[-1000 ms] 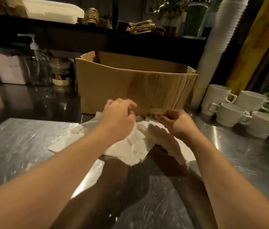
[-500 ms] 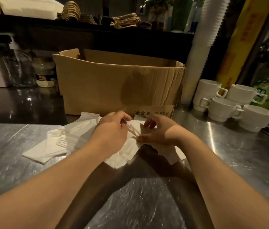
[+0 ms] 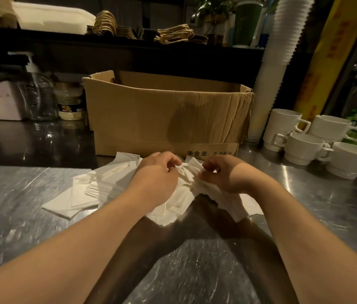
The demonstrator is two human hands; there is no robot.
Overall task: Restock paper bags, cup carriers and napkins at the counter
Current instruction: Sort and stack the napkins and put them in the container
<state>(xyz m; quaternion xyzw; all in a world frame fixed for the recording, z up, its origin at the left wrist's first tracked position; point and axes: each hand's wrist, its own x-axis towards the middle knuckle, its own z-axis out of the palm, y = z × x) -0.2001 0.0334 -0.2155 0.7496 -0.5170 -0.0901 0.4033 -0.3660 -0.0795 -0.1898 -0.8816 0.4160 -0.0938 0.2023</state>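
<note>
Loosely heaped white napkins (image 3: 111,183), rumpled, pinched by both hands

Cardboard box (image 3: 164,115) mid-counter; white mugs (image 3: 318,139) right; pump bottle (image 3: 39,93) left.

The cardboard box (image 3: 168,115) walls off the far side. White mugs (image 3: 304,148) crowd the right. Bare bench (image 3: 19,216) lies open at near left.

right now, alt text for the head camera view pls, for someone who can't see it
Two bare hands, left hand and right hand, pinch a loose pile of white napkins on a steel counter, in front of an open cardboard box. White mugs stand to the right, a pump bottle to the left.
</note>
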